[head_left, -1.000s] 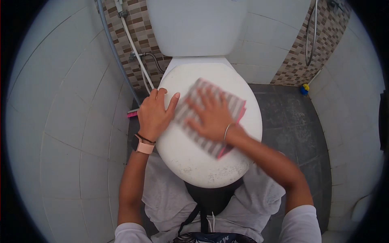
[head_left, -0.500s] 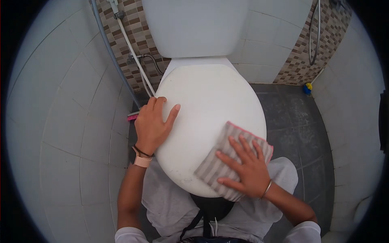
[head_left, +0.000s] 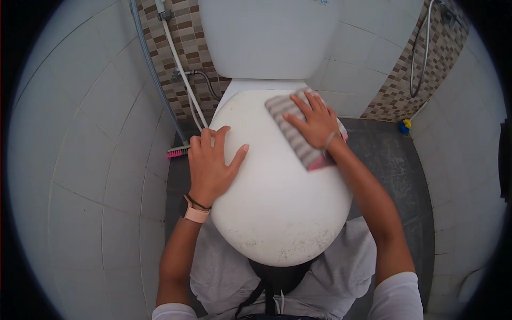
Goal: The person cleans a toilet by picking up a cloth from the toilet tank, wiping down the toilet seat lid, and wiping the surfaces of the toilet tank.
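A white toilet lid is down in the middle of the view, with dark specks along its front edge. On its far right part lies a grey-and-beige striped cloth with pink edging, slightly blurred. My right hand rests flat on this cloth, fingers spread and pressing it against the lid. At the lid's left edge is my left hand, its fingers apart and bent a little, holding nothing; the fingertips touch or hover just over the surface. A pink watch band circles the left wrist.
Behind the lid rises the white cistern. A brush with pink bristles stands on the floor at left, near a white pole. Tiled walls close in on both sides. A blue-and-yellow brush head sits at the right wall.
My right hand has slid the cloth from the lid's front right to its far right, uncovering the specked front edge. My left hand stays at the left edge. The view has shifted slightly.
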A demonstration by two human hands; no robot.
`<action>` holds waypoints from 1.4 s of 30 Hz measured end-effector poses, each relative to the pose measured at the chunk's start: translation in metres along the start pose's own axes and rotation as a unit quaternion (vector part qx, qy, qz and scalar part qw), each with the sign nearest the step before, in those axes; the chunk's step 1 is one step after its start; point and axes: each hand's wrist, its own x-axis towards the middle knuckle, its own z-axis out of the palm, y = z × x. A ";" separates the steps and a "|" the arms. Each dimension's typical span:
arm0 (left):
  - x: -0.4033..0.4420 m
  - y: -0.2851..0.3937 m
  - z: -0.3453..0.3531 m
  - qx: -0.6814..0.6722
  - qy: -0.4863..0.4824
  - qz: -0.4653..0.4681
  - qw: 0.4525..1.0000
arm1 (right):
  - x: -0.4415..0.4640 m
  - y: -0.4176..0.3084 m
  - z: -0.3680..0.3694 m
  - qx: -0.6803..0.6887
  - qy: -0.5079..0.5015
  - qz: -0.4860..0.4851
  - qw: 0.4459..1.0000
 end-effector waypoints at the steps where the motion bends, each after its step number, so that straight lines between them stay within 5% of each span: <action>1: -0.001 0.000 0.000 -0.007 -0.004 -0.003 1.000 | 0.016 -0.002 0.003 0.008 -0.006 0.016 1.000; 6: -0.004 -0.005 0.002 -0.043 0.008 -0.018 0.999 | 0.037 -0.011 0.010 0.016 -0.005 0.047 0.999; 18: -0.008 -0.013 0.008 -0.150 0.061 -0.051 0.986 | -0.147 -0.079 -0.010 0.003 -0.030 -0.226 0.974; 25: -0.007 -0.013 0.002 -0.156 0.074 -0.053 0.984 | -0.080 -0.102 0.007 0.028 -0.026 -0.289 0.957; 28: -0.009 -0.020 0.004 -0.219 0.077 -0.066 0.970 | -0.037 -0.112 0.019 0.042 -0.026 -0.249 0.967; 36: 0.004 0.003 0.004 0.003 0.030 0.050 0.998 | 0.031 -0.111 0.030 0.069 -0.003 -0.168 0.983; 42: 0.035 0.011 0.034 -0.186 -0.039 0.009 0.982 | 0.045 -0.072 0.052 0.426 0.081 -0.124 0.892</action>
